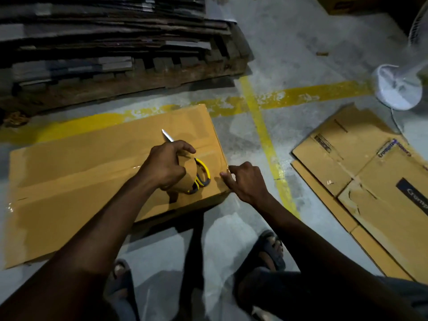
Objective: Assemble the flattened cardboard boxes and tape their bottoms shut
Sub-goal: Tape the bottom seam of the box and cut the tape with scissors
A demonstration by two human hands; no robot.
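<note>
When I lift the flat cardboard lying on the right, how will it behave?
The flat cardboard looks thin and wide, so it is probably light. Its creases and torn surface suggest it would bend and flop at the folds.

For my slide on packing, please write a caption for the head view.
Left hand grips yellow-handled scissors above the cardboard box; right hand touches its edge.

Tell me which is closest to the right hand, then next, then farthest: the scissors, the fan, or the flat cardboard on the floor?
1. Scissors: just left of the right hand, held in the left hand on top of the box.
2. Flat cardboard: on the floor to the right.
3. Fan: far off, at the upper right.
</note>
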